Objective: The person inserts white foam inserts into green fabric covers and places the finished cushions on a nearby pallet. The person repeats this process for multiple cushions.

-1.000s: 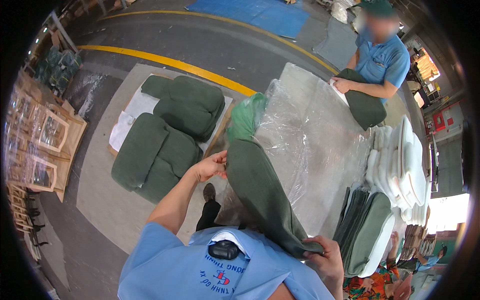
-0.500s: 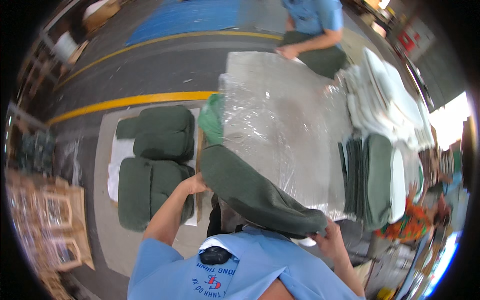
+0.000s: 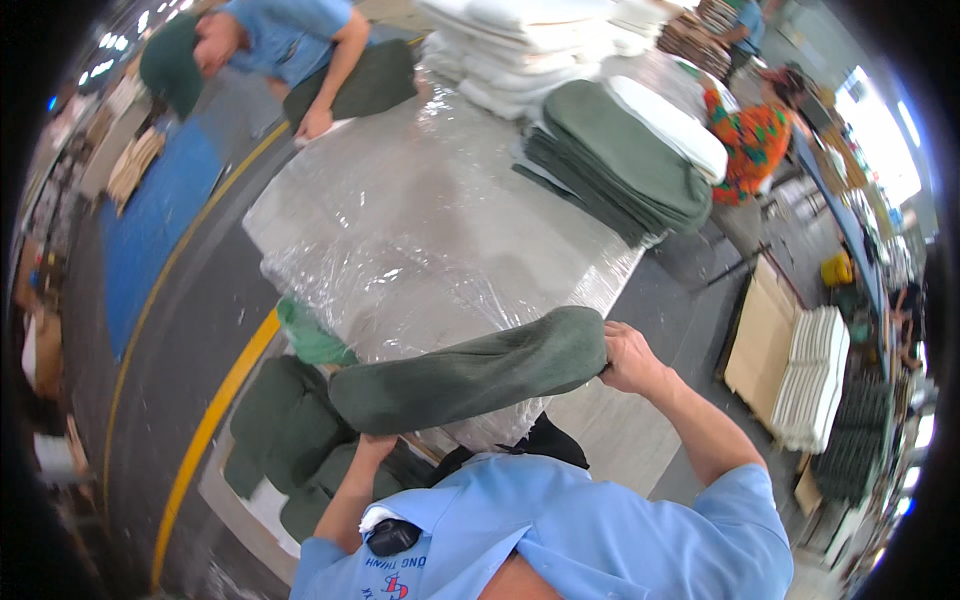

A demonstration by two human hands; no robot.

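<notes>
A long dark green cushion (image 3: 470,375) with rounded ends is held up at the near edge of a plastic-wrapped table (image 3: 400,250). My right hand (image 3: 632,358) grips its right end, the fingers wrapped behind it and partly hidden. My left hand (image 3: 375,448) has hold of its lower edge near the left end, with most fingers out of sight. Beyond the table's right side, a flat stack of green covers (image 3: 620,160) lies with a white pad (image 3: 665,125) against it.
Green cushions (image 3: 290,420) are piled low at my left, beside a green plastic bag (image 3: 310,335). White pads (image 3: 520,50) are stacked at the table's far side. Across the table, a co-worker (image 3: 290,40) handles a green piece (image 3: 365,85). Another person in orange (image 3: 750,145) sits at right.
My view has swung to the right, so the table appears turned. The cushion's right end has come up and away from me, while its left end sits lower. Both hands keep their hold.
</notes>
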